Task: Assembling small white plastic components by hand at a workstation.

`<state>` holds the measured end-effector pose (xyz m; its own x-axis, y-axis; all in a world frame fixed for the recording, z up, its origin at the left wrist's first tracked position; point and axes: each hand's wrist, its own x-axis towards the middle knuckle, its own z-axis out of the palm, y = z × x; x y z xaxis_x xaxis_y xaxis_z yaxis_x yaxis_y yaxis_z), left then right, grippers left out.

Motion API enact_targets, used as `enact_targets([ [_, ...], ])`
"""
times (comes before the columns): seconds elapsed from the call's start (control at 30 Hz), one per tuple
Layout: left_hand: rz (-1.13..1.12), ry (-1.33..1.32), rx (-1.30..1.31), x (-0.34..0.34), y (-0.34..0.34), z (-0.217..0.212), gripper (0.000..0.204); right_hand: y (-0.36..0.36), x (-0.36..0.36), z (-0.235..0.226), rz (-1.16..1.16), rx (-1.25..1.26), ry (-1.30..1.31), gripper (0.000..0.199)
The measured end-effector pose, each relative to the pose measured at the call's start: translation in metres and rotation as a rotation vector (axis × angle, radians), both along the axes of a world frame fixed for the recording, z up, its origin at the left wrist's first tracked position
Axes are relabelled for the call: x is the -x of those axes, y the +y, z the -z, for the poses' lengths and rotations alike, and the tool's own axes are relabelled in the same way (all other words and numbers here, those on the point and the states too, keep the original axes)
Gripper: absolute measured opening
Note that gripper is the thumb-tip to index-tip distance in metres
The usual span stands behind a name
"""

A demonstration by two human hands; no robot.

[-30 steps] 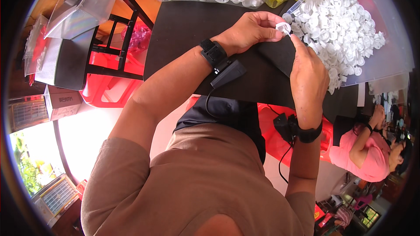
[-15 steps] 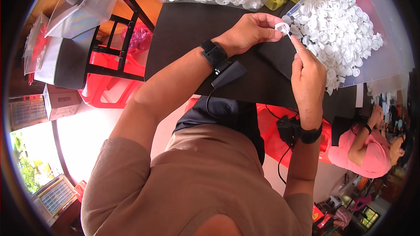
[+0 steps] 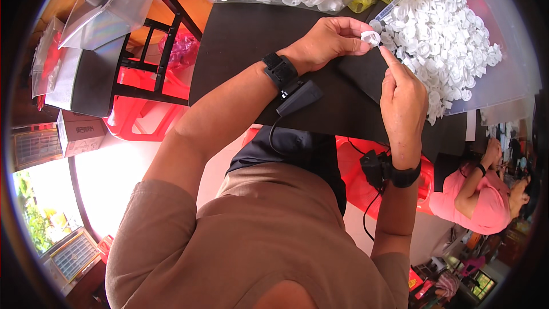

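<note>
Piece of white plastic [image 3: 370,38] in pinch of left hand [image 3: 328,39], right hand [image 3: 404,97] alongside, its grip unclear

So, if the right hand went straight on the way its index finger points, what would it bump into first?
Probably the small white plastic piece pinched in the left hand. It lies just beyond the right hand's index fingertip, though depth is hard to judge.
</note>
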<state>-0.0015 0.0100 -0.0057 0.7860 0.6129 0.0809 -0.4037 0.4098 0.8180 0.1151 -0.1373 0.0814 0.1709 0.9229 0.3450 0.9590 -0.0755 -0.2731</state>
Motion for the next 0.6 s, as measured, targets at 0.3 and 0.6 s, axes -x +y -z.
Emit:
enact_targets([
  [0.3, 0.008, -0.007, -0.002, -0.0010, 0.0005, 0.0022, 0.033, 0.0001, -0.0009, -0.0002, 0.006, 0.000, -0.028, 0.037],
  [0.6, 0.017, -0.011, 0.014, 0.0000, -0.0004, -0.0018, 0.034, 0.0004, -0.0024, -0.0029, -0.002, 0.001, -0.051, 0.037],
])
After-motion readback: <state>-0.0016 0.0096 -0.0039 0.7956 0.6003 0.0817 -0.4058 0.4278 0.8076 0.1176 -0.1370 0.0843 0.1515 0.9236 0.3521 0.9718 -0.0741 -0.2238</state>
